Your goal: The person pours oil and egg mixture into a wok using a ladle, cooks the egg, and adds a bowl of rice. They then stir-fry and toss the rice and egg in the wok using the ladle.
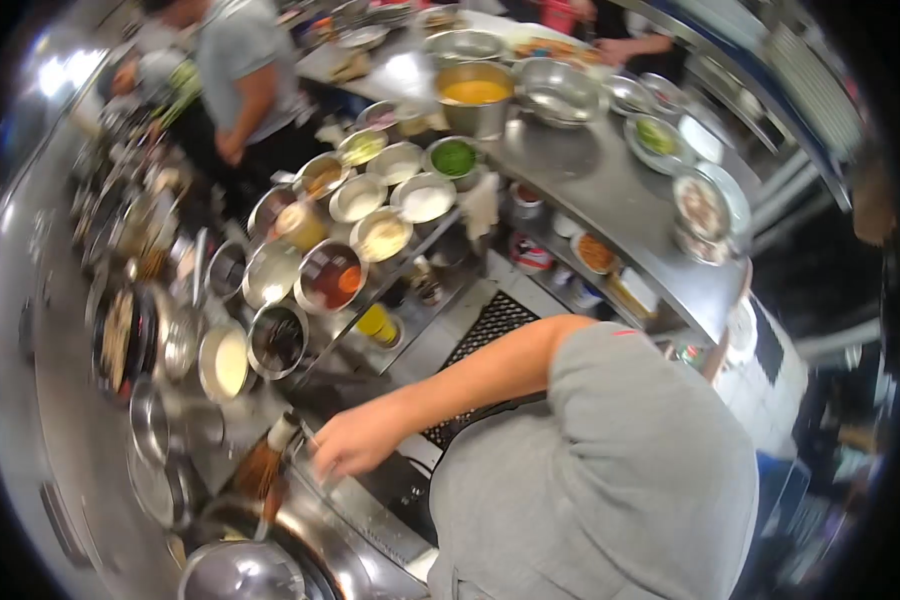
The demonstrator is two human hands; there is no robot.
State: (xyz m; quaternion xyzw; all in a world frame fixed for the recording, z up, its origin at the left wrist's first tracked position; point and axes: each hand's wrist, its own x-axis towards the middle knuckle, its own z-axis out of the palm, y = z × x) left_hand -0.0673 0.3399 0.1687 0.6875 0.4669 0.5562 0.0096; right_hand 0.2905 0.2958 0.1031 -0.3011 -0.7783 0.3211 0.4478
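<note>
1. Table (610,200) of shiny steel runs from the upper middle to the right, carrying a deep pot (490,125) of orange liquid, a wide steel bowl (557,103) and several smaller dishes; part of its top lies bare between them.
2. Below it, a shelf holds tubs, one with orange contents (597,252); a black perforated mat (495,315) covers part of the floor.
3. Left of the table stand close rows of round steel containers, among them chopped greens (454,157), dark red liquid (320,285) and, further down and left, pale creamy liquid (232,365).
4. A grey-sleeved arm reaches across from the lower right. Its right hand (348,440) is blurred, fingers curled; whether it is clamped on anything, I cannot tell. The left is out of sight, so I cannot say how the two hands stand to each other.
5. Just beside that hand, a brown-bristled brush (255,470) leans with its pale end up, above the steel cooking surface (370,545); a rounded steel vessel (242,575) sits at the bottom edge.
6. In the background, a person (245,65) in grey stands upper left, and another person's hand (618,50) shows above the table's far side.
</note>
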